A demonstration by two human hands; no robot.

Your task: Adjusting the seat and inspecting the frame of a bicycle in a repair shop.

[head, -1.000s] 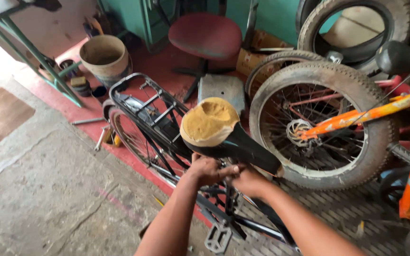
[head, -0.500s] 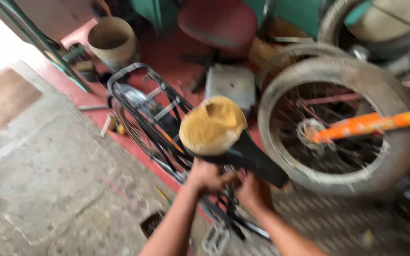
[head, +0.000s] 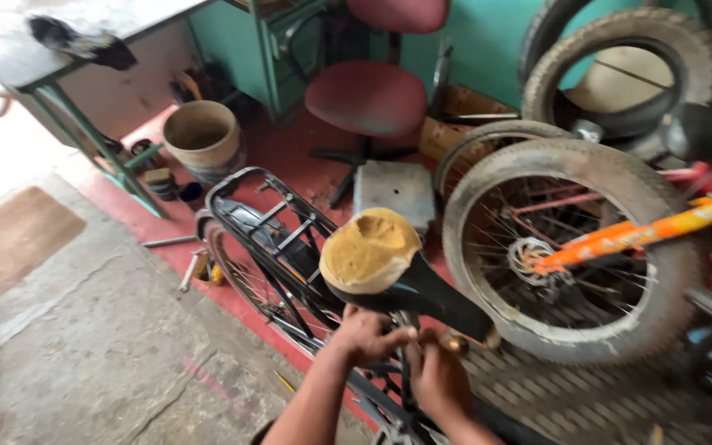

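Observation:
A black bicycle stands below me, its saddle (head: 389, 268) torn so that yellow foam shows on the rear half. Behind the saddle sits a black rear rack (head: 269, 218) over the rear wheel (head: 245, 276). My left hand (head: 363, 334) grips the seat post area just under the saddle. My right hand (head: 437, 375) is closed right beside it, on a small fitting under the saddle nose; what it holds is hidden by the fingers.
An orange bicycle (head: 620, 239) with a dusty knobby wheel (head: 574, 247) leans at right. Loose tyres (head: 620, 70) hang behind. A red swivel chair (head: 368, 95), a grey block (head: 395, 189), a bucket (head: 203, 140) and a green table leg (head: 96, 144) stand on the red floor.
The view has shifted down and left, with blur in between. Both hands stay under the saddle; my right hand has closed in beside the left.

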